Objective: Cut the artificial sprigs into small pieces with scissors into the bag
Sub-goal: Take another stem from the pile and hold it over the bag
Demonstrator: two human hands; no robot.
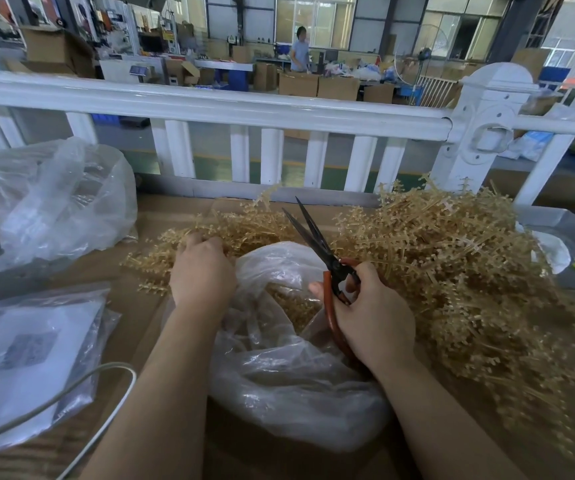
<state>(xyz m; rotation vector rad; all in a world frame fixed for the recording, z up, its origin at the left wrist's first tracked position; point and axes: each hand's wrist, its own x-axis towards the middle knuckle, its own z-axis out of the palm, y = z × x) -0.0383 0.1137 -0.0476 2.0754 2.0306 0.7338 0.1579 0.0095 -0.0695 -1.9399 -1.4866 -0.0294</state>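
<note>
Tan plastic artificial sprigs (452,258), thin stalks studded with small buds, lay heaped on the brown cardboard work surface (161,216), the larger mound to the right and a thinner spread reaching left behind the hands. Between the two forearms sat a crumpled clear plastic bag (289,372), its mouth open upward, with small tan cut pieces (296,303) visible inside.

The left hand (201,271) rested palm down on the left part of the sprigs, its fingers curled over the stems and gripping them just beyond the bag's rim. The right hand (372,317) held a pair of scissors with dark metal blades and red-orange handles (327,268), fingers wrapped through and around the handle loops. The blades stood parted in a narrow V, tips pointing up and away over the bag's far edge, with nothing clearly between them.

To the left lay a flat clear bag holding white sheets (33,355), a pale cable (81,386) crossing over it, and farther back a large puffed clear plastic bag (54,199). A white railing (210,102) ran across behind the surface.
</note>
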